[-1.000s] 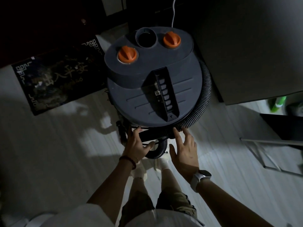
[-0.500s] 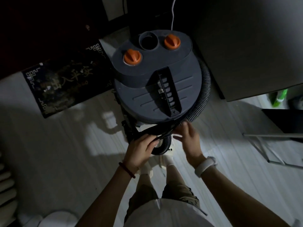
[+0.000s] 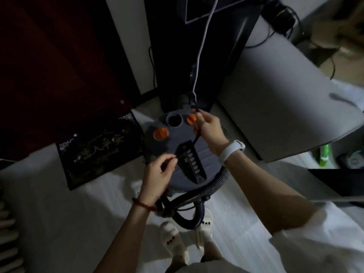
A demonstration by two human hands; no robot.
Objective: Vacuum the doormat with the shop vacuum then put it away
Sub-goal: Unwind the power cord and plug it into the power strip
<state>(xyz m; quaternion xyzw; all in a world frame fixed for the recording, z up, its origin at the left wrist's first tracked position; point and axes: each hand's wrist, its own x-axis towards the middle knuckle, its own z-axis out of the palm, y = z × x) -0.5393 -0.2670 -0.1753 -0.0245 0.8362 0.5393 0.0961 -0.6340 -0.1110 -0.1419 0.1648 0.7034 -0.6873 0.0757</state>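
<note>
Vacuum (image 3: 189, 154): bulky, rigid, lift by top handle (image 3: 192, 162). Your left hand (image 3: 157, 174) and right hand (image 3: 209, 129) each pinch the limp cord (image 3: 196, 138).

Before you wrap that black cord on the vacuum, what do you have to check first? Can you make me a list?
1. Left hand pinching the thin black power cord: ok.
2. Right hand gripping the same cord: ok.
3. Ribbed black hose curled around the round dark grey shop vacuum: ok.
4. Cord unplugged from the wall: cannot tell.
5. Dark patterned doormat lying flat, left of the vacuum: ok.
6. White slippers off the hose loop: cannot tell.
</note>
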